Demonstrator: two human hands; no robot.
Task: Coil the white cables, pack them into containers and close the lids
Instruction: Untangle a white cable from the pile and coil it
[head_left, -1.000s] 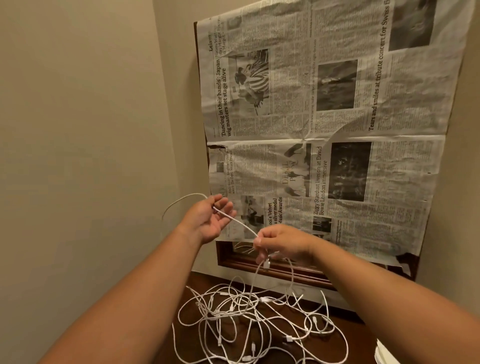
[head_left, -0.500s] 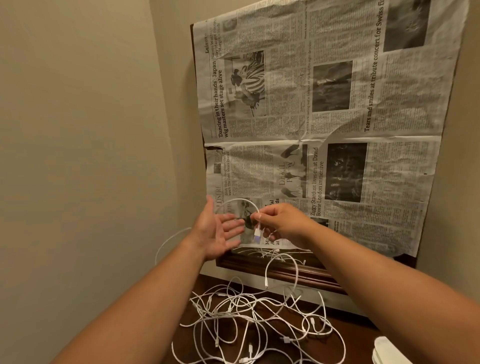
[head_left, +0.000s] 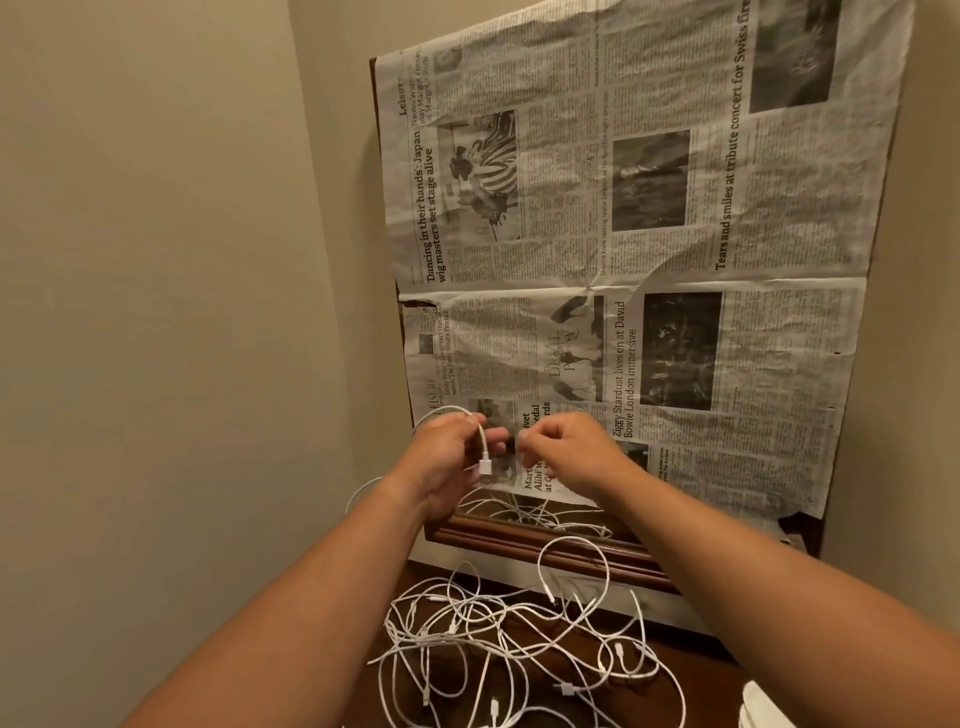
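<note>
Container: one white container (head_left: 766, 709) at the 5 o'clock corner, cut off by the frame edge. Cannot tell its contents or whether its lid is on.

Hands: both are raised side by side just below frame centre, forearms coming in from 7 and 4 o'clock.
- Left hand (head_left: 449, 460): fingers curled round a white cable (head_left: 451, 409). The cable arches in a small loop over the top of the hand. Its connector (head_left: 485, 464) hangs down in front of the palm, and a further length trails off toward 8 o'clock.
- Right hand (head_left: 569, 452): back toward camera, fingers curled, fingertips just beside the left hand's fingers. That spot is blurred, so cannot tell if it pinches the cable.

Remaining cables: the loose cable pile (head_left: 498, 644) lies tangled on the dark tabletop (head_left: 698, 675) at 6 o'clock, uncoiled.

Surroundings: a newspaper (head_left: 649, 260) covers a wooden frame (head_left: 519, 540) from 12 to 3 o'clock; a beige wall (head_left: 156, 312) is at 9 o'clock.
</note>
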